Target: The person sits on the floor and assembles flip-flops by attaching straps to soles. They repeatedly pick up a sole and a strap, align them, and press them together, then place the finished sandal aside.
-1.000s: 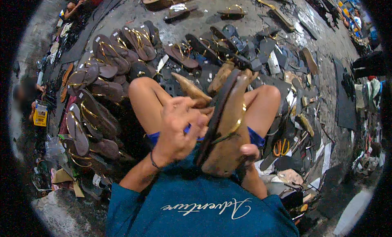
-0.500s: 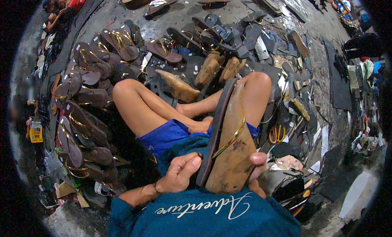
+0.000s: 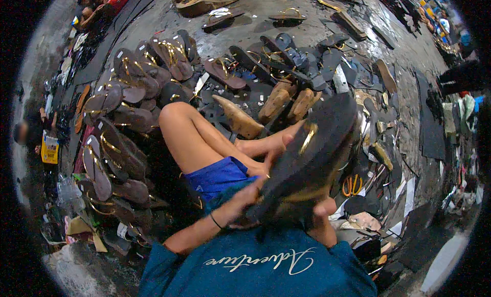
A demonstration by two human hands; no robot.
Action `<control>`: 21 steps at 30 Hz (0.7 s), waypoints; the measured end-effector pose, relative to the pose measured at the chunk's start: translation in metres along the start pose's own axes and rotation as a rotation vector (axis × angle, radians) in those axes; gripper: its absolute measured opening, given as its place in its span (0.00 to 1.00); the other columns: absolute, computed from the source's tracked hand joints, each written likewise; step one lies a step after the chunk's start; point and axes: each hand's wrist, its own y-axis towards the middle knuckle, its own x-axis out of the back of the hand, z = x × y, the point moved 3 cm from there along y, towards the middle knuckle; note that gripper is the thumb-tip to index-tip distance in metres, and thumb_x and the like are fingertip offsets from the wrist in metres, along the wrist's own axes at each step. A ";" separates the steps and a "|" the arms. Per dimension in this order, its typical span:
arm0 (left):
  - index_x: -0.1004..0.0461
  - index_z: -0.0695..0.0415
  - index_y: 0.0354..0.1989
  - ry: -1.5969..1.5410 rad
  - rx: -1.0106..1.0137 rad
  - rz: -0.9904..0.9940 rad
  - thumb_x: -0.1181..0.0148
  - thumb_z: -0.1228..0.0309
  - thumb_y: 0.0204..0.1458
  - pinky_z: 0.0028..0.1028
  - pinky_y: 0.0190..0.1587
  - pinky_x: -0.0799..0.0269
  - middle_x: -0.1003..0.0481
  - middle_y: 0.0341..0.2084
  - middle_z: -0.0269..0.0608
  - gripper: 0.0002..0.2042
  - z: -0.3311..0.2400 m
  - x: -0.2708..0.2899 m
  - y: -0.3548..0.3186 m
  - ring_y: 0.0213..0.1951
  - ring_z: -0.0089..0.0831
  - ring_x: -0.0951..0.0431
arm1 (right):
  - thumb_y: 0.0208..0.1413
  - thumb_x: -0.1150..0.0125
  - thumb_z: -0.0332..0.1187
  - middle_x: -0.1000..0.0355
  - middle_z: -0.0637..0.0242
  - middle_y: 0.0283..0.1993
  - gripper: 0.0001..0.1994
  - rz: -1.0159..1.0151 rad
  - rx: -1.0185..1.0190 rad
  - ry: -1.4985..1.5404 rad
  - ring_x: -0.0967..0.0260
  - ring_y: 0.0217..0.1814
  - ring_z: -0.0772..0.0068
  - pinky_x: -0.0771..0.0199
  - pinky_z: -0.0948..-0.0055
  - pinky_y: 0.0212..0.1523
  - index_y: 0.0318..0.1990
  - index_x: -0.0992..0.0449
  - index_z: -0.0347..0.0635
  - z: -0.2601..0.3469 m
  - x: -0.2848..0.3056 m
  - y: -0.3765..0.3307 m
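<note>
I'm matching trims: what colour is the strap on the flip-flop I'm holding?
The strap is shiny gold, best seen in the head view.

Motion blurred the left hand (image 3: 251, 192) and the dark flip-flop (image 3: 325, 148) beside it, which partly hid the right hand (image 3: 322, 218); beyond both hands, the top edge cropped a large sandal (image 3: 215, 3).

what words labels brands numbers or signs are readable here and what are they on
Shirt: one word in pale script, upside down in this view; legible, but I won't copy it out.
Yellow packet: print too small to read.
White stickers on the sandals at left: too small to read.
Held sandal: no lettering I can make out.
</note>
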 end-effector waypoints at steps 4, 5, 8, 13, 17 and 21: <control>0.51 0.67 0.67 0.558 -0.417 -0.267 0.38 0.64 0.53 0.31 0.65 0.48 0.40 0.62 0.46 0.38 -0.044 0.036 -0.001 0.63 0.32 0.40 | 0.48 0.34 0.27 0.39 0.55 0.61 0.40 -0.275 -0.468 -0.106 0.35 0.59 0.59 0.31 0.66 0.57 0.66 0.52 0.37 -0.020 -0.002 0.018; 0.50 0.67 0.67 0.708 -0.444 -0.293 0.38 0.67 0.53 0.30 0.65 0.48 0.39 0.62 0.47 0.37 -0.043 0.053 0.002 0.63 0.32 0.40 | 0.44 0.31 0.26 0.40 0.55 0.61 0.46 -0.187 -0.507 -0.211 0.35 0.58 0.58 0.31 0.65 0.57 0.67 0.58 0.36 -0.041 -0.003 0.028; 0.44 0.66 0.64 0.742 -0.467 -0.525 0.41 0.74 0.49 0.30 0.62 0.42 0.34 0.55 0.46 0.32 -0.015 0.075 0.001 0.58 0.31 0.35 | 0.42 0.30 0.26 0.41 0.54 0.59 0.49 -0.074 -0.476 -0.637 0.35 0.57 0.60 0.30 0.65 0.57 0.66 0.63 0.36 -0.109 0.015 0.016; 0.41 0.63 0.62 0.607 -0.485 -0.595 0.44 0.79 0.48 0.27 0.57 0.37 0.32 0.52 0.42 0.29 0.010 0.094 0.012 0.52 0.28 0.31 | 0.41 0.32 0.26 0.39 0.54 0.55 0.48 -0.209 -0.665 -0.437 0.36 0.58 0.59 0.32 0.63 0.58 0.64 0.63 0.35 -0.125 0.013 0.011; 0.41 0.60 0.63 0.177 -0.401 -0.513 0.47 0.79 0.48 0.28 0.57 0.35 0.31 0.52 0.40 0.29 0.016 0.102 0.009 0.52 0.28 0.30 | 0.42 0.32 0.25 0.39 0.54 0.58 0.45 -0.206 -0.569 -0.637 0.34 0.56 0.62 0.28 0.63 0.55 0.64 0.59 0.37 -0.125 0.009 0.003; 0.42 0.62 0.64 0.127 -0.365 -0.462 0.45 0.75 0.51 0.27 0.58 0.37 0.33 0.54 0.40 0.29 0.000 0.097 0.003 0.54 0.27 0.31 | 0.44 0.28 0.35 0.41 0.50 0.62 0.50 -0.027 -0.458 -0.859 0.34 0.58 0.56 0.32 0.62 0.58 0.67 0.61 0.35 -0.089 0.007 0.023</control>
